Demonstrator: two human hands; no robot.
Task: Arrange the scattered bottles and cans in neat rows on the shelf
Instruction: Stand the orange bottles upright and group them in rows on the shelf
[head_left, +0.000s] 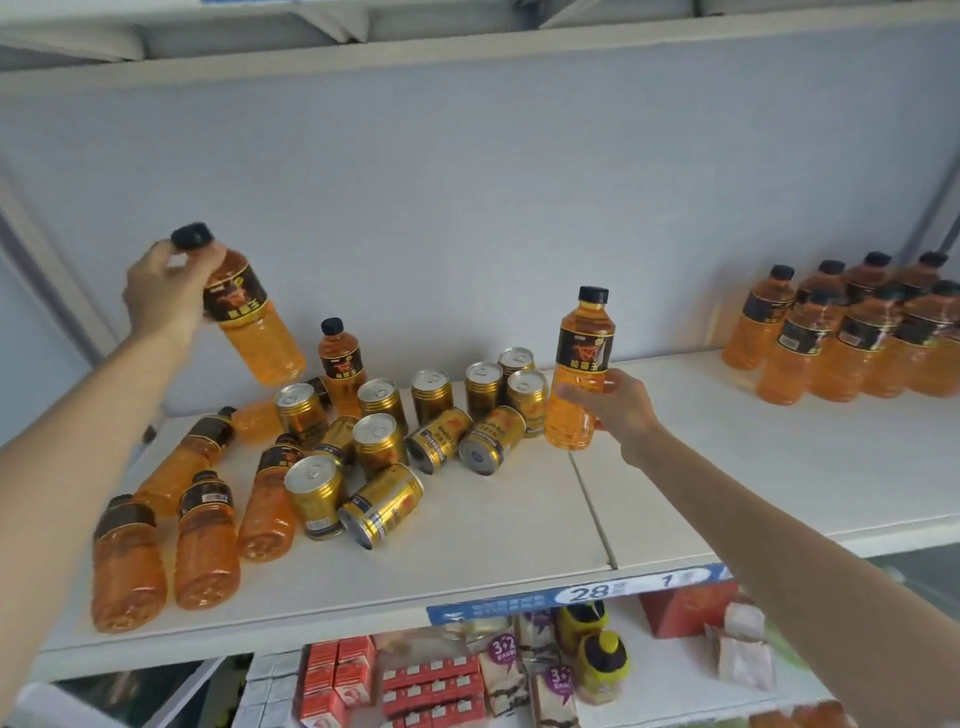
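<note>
My left hand (165, 299) grips an orange drink bottle (254, 332) by its neck and holds it tilted in the air above the left pile. My right hand (618, 402) grips a second orange bottle (581, 379) upright near the middle of the white shelf (519, 540). Several orange bottles (208, 540) lie on their sides at the shelf's left, and one small bottle (338, 358) stands behind them. Several gold cans (374, 441) are mixed in, some upright, some tipped over. At the far right, upright bottles (852, 338) stand grouped in rows.
The shelf's back wall (467, 208) is plain grey-white, with another shelf board (467, 47) overhead. A blue price strip (571, 597) runs along the front edge. Below, a lower shelf holds red cartons (343, 675), snack packs and yellow jars (602, 665).
</note>
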